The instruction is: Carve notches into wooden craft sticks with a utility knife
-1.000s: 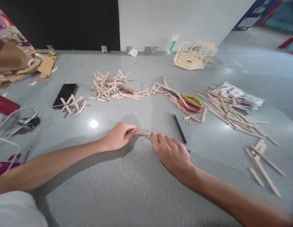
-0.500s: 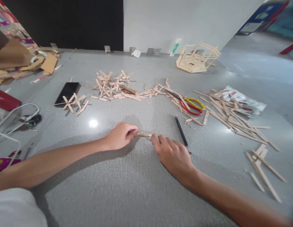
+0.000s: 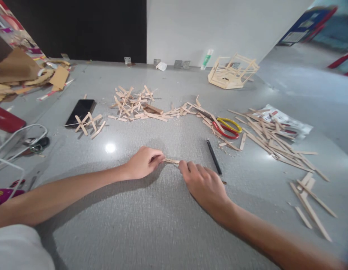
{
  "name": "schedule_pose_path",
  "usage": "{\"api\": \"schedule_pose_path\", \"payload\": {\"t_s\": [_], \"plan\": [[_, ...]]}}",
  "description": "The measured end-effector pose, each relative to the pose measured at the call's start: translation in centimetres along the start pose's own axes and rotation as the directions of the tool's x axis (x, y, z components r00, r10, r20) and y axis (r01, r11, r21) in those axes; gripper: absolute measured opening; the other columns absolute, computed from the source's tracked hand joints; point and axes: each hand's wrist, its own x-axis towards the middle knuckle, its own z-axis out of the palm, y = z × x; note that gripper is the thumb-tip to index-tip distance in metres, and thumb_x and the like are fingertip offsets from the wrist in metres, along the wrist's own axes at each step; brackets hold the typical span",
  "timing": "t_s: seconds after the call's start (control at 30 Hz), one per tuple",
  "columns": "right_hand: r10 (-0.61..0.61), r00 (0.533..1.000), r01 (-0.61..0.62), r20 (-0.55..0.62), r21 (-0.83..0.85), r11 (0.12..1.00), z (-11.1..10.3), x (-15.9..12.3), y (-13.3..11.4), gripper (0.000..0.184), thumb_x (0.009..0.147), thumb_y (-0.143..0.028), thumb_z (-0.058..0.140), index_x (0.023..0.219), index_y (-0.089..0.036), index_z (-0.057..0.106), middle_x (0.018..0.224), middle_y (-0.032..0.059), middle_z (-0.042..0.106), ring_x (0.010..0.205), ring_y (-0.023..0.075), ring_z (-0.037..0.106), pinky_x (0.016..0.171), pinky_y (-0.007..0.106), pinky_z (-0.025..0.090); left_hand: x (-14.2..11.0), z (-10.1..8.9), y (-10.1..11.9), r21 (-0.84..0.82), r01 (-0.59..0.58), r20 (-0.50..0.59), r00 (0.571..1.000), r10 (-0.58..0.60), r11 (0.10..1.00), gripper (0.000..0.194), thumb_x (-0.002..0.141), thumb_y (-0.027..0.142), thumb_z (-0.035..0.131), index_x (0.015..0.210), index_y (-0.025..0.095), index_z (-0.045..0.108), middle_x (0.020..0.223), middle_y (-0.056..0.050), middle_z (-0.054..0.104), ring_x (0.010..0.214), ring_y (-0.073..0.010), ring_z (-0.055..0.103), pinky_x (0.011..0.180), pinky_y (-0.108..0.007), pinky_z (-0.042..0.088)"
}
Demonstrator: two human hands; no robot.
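Between my two hands runs a short length of wooden craft stick [image 3: 171,161], low over the grey table. My left hand [image 3: 144,162] pinches its left end between thumb and fingers. The fingers of my right hand [image 3: 203,183] are closed around the other end, which they hide. Just beyond my right hand lies a black pen [image 3: 214,156], slanting away. Farther off, scissors [image 3: 226,128] with one red and one yellow handle rest among loose craft sticks [image 3: 185,108].
A pile of joined and loose sticks [image 3: 133,102] lies ahead. A phone [image 3: 80,112] is at the left, partly under crossed sticks. More sticks [image 3: 271,138] and a plastic packet [image 3: 299,125] lie at the right. A stick frame [image 3: 233,73] stands by the white panel.
Both hands keep the same grip on the craft stick and have barely moved. The view has shifted slightly.
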Motion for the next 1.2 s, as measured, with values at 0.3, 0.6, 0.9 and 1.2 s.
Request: {"api": "schedule_pose_path", "payload": {"t_s": [0.3,0.6,0.9,1.2], "plan": [[-0.025,0.994,0.022,0.104,0.030,0.999,-0.1,0.2,0.1,0.019,0.086,-0.002,0.047,0.080,-0.018,0.057,0.062,-0.0003,0.059,0.054,0.0116,0.056,0.051,0.028,0.027,-0.2,0.2,-0.4,0.022,-0.097,-0.006,0.995,0.097,0.995,0.033,0.096,0.022,0.040,0.064,0.016,0.045,0.051,0.004,0.044,0.045,-0.0064,0.035,0.050,-0.021,0.026],[-0.035,0.980,0.014,0.194,0.108,0.994,-0.2,0.5,0.2,0.018,0.088,-0.004,0.046,0.083,-0.017,0.057,0.065,0.0007,0.062,0.056,0.0120,0.059,0.050,0.028,0.026,-0.1,0.2,-0.6,-0.005,-0.126,0.009,0.992,0.126,0.992,0.034,0.097,0.022,0.038,0.064,0.017,0.045,0.051,0.004,0.046,0.044,-0.0070,0.035,0.049,-0.021,0.026],[-0.075,0.927,-0.037,0.369,0.288,0.957,0.3,1.6,1.5,0.020,0.089,-0.005,0.044,0.095,-0.018,0.057,0.077,0.0020,0.068,0.061,0.0139,0.061,0.050,0.030,0.021,-0.1,-0.1,-0.5,0.001,-0.079,0.002,0.997,0.079,0.997,0.035,0.096,0.022,0.040,0.063,0.015,0.049,0.050,0.004,0.047,0.045,-0.0066,0.040,0.050,-0.020,0.030],[-0.028,0.999,0.027,0.026,0.040,0.999,0.1,0.6,0.1,0.026,0.087,0.000,0.042,0.076,-0.018,0.056,0.061,0.0002,0.057,0.054,0.0126,0.052,0.053,0.029,0.025,-0.2,0.1,-0.6,0.018,-0.105,-0.018,0.994,0.105,0.994,0.035,0.095,0.023,0.037,0.063,0.016,0.048,0.052,0.003,0.049,0.047,-0.0075,0.039,0.052,-0.020,0.030]]}}
